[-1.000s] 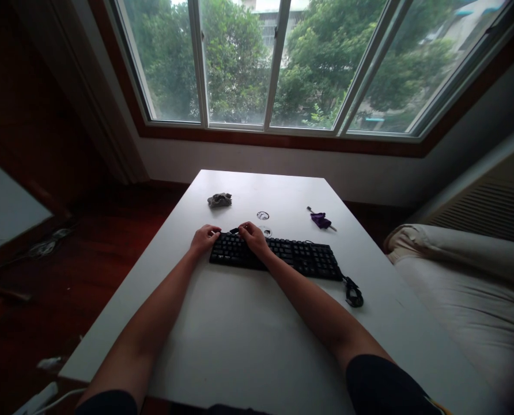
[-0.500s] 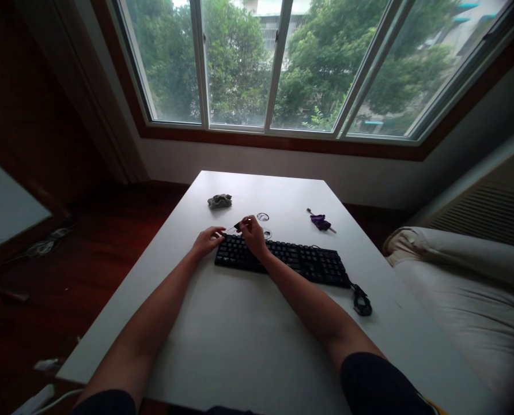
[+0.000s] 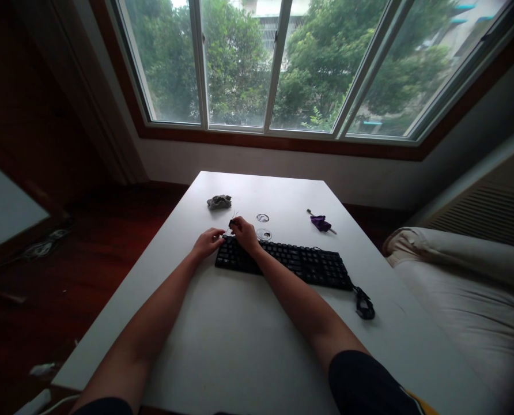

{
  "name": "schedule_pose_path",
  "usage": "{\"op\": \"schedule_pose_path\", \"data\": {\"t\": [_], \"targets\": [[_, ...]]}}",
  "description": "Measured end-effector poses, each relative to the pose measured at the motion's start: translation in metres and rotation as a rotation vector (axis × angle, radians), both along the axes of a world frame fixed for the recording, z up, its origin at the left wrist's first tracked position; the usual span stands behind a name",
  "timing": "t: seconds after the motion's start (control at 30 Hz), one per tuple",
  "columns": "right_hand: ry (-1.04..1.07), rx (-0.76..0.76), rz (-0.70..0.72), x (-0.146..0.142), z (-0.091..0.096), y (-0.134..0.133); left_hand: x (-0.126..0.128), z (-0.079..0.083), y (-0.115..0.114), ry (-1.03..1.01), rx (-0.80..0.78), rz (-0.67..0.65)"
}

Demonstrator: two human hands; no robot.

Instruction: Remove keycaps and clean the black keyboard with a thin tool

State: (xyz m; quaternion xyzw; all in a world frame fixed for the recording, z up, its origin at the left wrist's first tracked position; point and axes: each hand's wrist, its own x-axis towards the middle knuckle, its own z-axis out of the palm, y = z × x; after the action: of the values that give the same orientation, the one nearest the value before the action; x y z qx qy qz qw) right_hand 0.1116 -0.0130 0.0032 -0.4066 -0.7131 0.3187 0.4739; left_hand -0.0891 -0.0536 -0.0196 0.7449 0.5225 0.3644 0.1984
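A black keyboard (image 3: 300,264) lies across the middle of the white table (image 3: 240,346). My left hand (image 3: 208,242) rests at its far left corner, fingers curled onto the edge. My right hand (image 3: 245,234) is closed in a pinch just above the keyboard's left end. It holds a small dark tool (image 3: 231,222) with thin wire prongs pointing up; I cannot make out what the tool is.
The keyboard's coiled cable (image 3: 364,304) lies at its right end. A crumpled grey cloth (image 3: 219,201), two small clear discs (image 3: 263,233) and a purple-handled item (image 3: 320,222) sit further back. A pale cushion (image 3: 460,271) borders the table's right side, with windows beyond.
My right hand has moved left along the keyboard's back edge, lifting the small dark tool clear of the keys. My left hand has stayed at the left corner.
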Motion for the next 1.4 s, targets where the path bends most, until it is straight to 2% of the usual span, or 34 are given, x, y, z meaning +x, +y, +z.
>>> {"op": "schedule_pose_path", "data": {"t": [0.27, 0.53, 0.83, 1.13, 1.4], "targets": [[0.072, -0.012, 0.079, 0.006, -0.004, -0.002, 0.003, 0.002, 0.0, 0.168, 0.019, 0.091], [-0.007, 0.134, 0.091, 0.003, -0.002, -0.008, 0.002, 0.003, 0.001, 0.087, -0.039, 0.049], [-0.064, 0.046, -0.042, 0.0, -0.003, 0.001, 0.002, -0.001, 0.005, 0.045, -0.077, 0.091], [-0.148, -0.006, -0.005, 0.002, -0.006, 0.004, 0.005, 0.002, 0.002, 0.105, -0.022, 0.095], [-0.327, 0.178, 0.061, -0.003, 0.002, -0.01, 0.005, 0.001, 0.004, 0.149, -0.013, 0.091]]}}
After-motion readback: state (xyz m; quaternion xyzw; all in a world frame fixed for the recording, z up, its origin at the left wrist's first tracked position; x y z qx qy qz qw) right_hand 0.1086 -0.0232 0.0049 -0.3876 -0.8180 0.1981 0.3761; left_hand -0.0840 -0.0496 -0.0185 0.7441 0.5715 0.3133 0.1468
